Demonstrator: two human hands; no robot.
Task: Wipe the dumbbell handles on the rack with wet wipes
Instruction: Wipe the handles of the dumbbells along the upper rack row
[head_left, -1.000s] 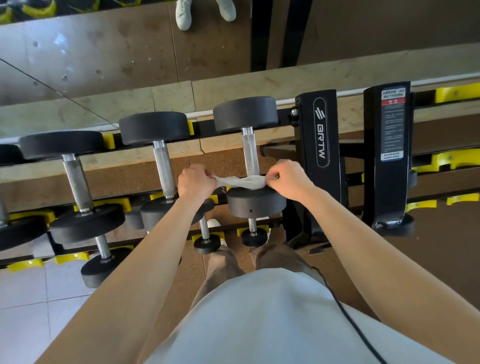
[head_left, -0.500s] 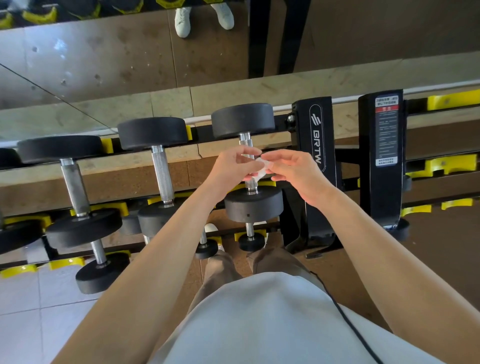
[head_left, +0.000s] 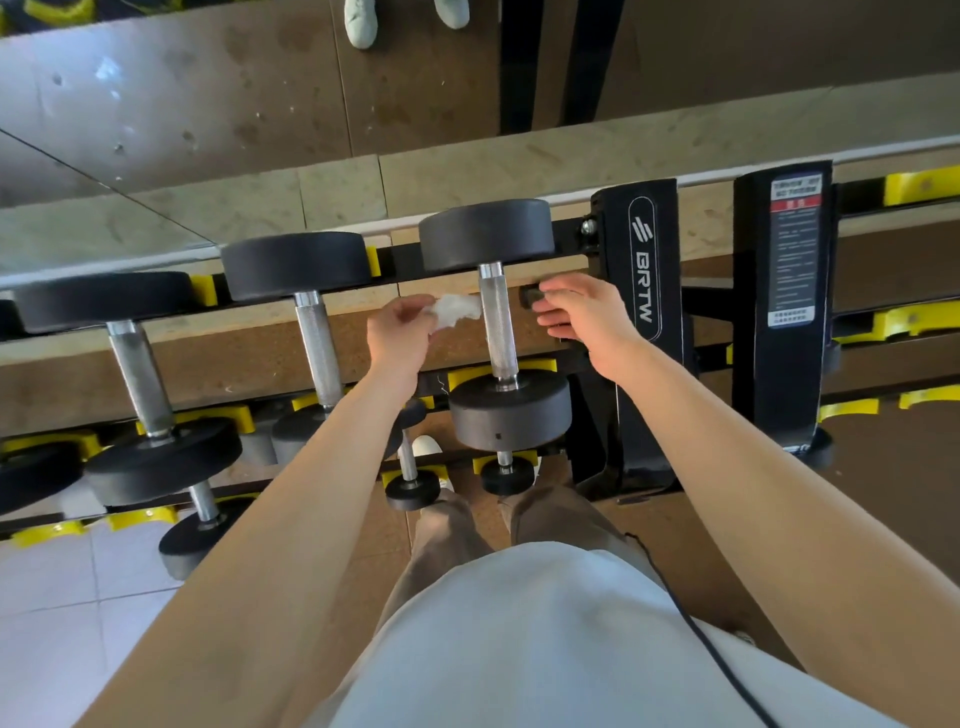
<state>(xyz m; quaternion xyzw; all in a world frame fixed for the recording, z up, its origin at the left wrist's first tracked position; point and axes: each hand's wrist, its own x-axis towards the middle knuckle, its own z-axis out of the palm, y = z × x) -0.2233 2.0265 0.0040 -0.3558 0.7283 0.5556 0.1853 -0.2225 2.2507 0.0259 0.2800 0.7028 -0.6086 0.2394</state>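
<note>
The wet wipe (head_left: 458, 309) sits just above the middle of the frame, a crumpled white wad pinched in the grip of your left hand (head_left: 400, 335), whose fingers curl round its lower edge. It hangs just left of the knurled steel handle (head_left: 497, 325) of the rightmost dumbbell (head_left: 509, 415) and seems to brush the upper part of that handle, though you cannot tell for sure that they touch. Your right hand (head_left: 584, 317) is on the other side of the handle, near it but apart, its grip spread with the fingers straight and holding nothing. The dumbbell lies across the top tier of the rack (head_left: 644, 270), one black head toward the top of the frame and the other toward you, resting in yellow cradles (head_left: 470, 375). To its left on the same tier lie a second dumbbell (head_left: 319, 348) and a third dumbbell (head_left: 140, 382), each handle bare. Smaller dumbbells (head_left: 506, 474) sit on the tier below, near the lower middle. At the right, a black post carries a warning label (head_left: 794, 249).
</note>
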